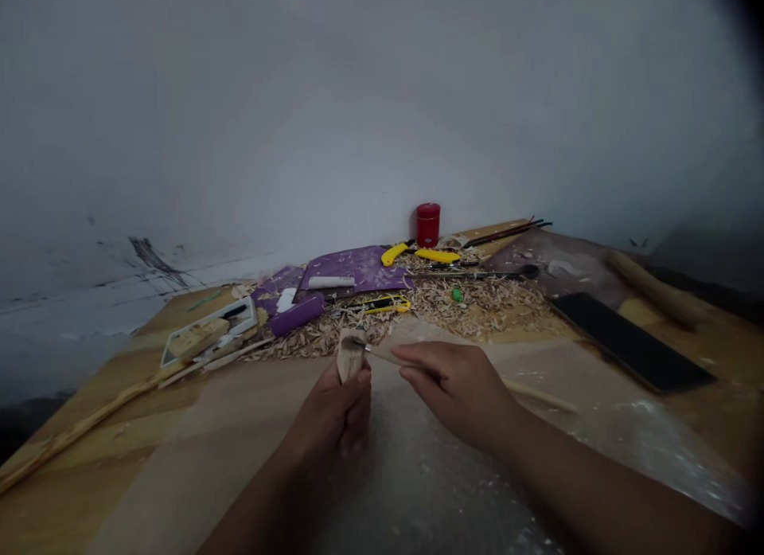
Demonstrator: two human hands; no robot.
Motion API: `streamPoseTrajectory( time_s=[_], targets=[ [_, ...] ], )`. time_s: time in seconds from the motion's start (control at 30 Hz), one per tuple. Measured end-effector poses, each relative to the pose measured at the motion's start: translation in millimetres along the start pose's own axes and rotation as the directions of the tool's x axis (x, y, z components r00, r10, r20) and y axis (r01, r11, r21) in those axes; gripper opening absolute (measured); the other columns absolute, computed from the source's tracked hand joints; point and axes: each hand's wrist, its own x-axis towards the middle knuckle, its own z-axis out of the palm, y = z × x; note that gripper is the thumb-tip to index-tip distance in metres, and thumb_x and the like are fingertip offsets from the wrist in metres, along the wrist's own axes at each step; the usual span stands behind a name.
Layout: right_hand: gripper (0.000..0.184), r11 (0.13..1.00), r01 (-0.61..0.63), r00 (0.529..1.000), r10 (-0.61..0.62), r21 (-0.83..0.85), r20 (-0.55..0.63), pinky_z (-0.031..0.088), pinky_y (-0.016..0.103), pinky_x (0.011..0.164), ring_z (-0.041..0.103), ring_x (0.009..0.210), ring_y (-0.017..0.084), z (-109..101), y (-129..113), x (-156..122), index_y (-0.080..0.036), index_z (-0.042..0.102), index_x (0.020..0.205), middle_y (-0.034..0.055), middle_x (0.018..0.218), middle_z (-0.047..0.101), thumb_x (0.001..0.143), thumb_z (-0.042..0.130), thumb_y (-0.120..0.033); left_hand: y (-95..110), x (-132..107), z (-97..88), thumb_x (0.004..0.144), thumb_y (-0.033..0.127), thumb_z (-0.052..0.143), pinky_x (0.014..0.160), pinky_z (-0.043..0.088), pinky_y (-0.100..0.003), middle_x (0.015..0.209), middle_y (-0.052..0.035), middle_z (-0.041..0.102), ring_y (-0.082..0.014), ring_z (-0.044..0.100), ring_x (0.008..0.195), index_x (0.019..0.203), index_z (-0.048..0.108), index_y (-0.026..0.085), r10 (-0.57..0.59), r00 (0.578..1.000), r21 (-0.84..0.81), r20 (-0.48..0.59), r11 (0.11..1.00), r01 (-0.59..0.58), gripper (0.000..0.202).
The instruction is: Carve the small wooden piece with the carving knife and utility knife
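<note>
My left hand is shut around a pale carved block of wood, whose upper end shows above my fingers. My right hand grips a carving knife with a long, thin wooden handle. Its small metal blade rests against the top of the block. The handle's far end sticks out beyond my right hand, above a sheet of bubble wrap beneath both hands. Part of the block is hidden by my left fingers.
Wood shavings spread across the wooden table ahead. Among them lie yellow utility knives, purple sheets, and a red canister. A black tablet lies at right, and a white wall rises behind.
</note>
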Motion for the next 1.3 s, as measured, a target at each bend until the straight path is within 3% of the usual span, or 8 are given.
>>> streamPoseTrajectory(
  time_s=[0.17,0.33,0.57,0.7,0.9,1.03,1.17,1.3],
  targets=[
    [0.023,0.997,-0.042,0.999,0.041,0.062,0.012,0.046,0.022,0.071,0.063,0.08,0.012,1.2,-1.7,1.7,-0.023,0.063,0.101,-0.0009,0.093,0.069,0.082,0.05,-0.022,1.6,-0.3,-0.5,0.083,0.032,0.044,0.027,0.033,-0.015,0.04,0.0122,0.035,-0.0029,0.022,0.025,0.082,0.038,0.022,-0.017,0.999,0.017,0.049,1.0,0.016,0.012],
    [0.024,0.999,-0.013,1.0,0.013,0.038,0.012,0.046,0.023,0.073,0.064,0.081,0.014,1.4,-2.1,-0.2,-0.022,0.063,0.1,0.0012,0.093,0.069,0.081,0.049,-0.02,2.1,-0.7,-2.3,0.081,0.034,0.046,0.025,0.025,-0.013,0.037,0.013,0.031,-0.0029,0.02,0.024,0.075,0.034,0.022,-0.064,0.998,0.097,0.01,0.993,0.062,0.018],
    [0.023,0.998,0.068,0.993,-0.066,-0.014,0.094,0.046,0.026,0.068,0.064,0.075,0.016,-7.8,-1.4,1.4,-0.023,0.064,0.098,0.0023,0.088,0.069,0.082,0.048,-0.021,12.6,-3.5,-9.1,0.077,0.03,0.052,0.026,0.024,-0.014,0.039,0.0125,0.033,-0.0035,0.025,0.027,0.071,0.034,0.022,-0.129,0.991,0.277,-0.024,0.952,0.131,0.02],
    [0.021,0.995,0.095,0.984,-0.094,0.0,0.151,0.045,0.023,0.062,0.062,0.069,0.014,-15.2,-0.1,4.0,-0.023,0.064,0.096,0.0009,0.083,0.069,0.082,0.049,-0.021,19.9,-6.3,-11.3,0.075,0.025,0.054,0.027,0.023,-0.014,0.043,0.0122,0.035,-0.0031,0.028,0.026,0.074,0.037,0.021,-0.118,0.993,0.356,-0.001,0.928,0.111,0.017],
    [0.019,1.0,0.03,0.976,-0.031,0.009,0.214,0.044,0.02,0.06,0.063,0.07,0.012,-23.8,10.8,9.2,-0.023,0.065,0.092,-0.0018,0.083,0.069,0.079,0.053,-0.018,16.7,-1.6,-18.3,0.076,0.026,0.051,0.03,0.022,-0.013,0.048,0.0098,0.04,-0.0029,0.029,0.031,0.081,0.042,0.02,-0.075,0.997,0.405,0.001,0.912,0.068,0.013],
    [0.021,0.996,0.036,0.99,-0.023,-0.086,0.141,0.047,0.024,0.064,0.064,0.074,0.015,-25.1,19.4,11.2,-0.024,0.065,0.095,0.0007,0.088,0.07,0.079,0.052,-0.02,17.2,1.5,-21.3,0.077,0.031,0.05,0.031,0.024,-0.014,0.06,0.0062,0.049,-0.0028,0.033,0.033,0.088,0.043,0.02,0.055,0.996,0.392,-0.073,0.92,-0.022,0.017],
    [0.022,0.996,0.011,1.0,-0.011,-0.092,0.007,0.048,0.024,0.064,0.065,0.071,0.015,-20.3,21.0,9.2,-0.023,0.065,0.097,0.0021,0.087,0.07,0.08,0.052,-0.027,19.0,3.5,-20.7,0.075,0.029,0.053,0.037,0.033,-0.016,0.054,0.0067,0.044,-0.0053,0.039,0.039,0.082,0.049,0.018,0.138,0.982,0.387,-0.128,0.919,-0.078,0.014],
    [0.022,0.995,0.02,1.0,-0.021,-0.093,-0.007,0.049,0.024,0.066,0.065,0.073,0.015,-13.0,18.5,6.9,-0.023,0.065,0.097,0.0014,0.087,0.07,0.082,0.05,-0.028,16.5,6.7,-21.4,0.073,0.027,0.055,0.039,0.036,-0.018,0.048,0.0068,0.041,-0.0072,0.043,0.04,0.076,0.053,0.017,0.168,0.969,0.482,-0.183,0.874,-0.061,0.011]
  ],
)
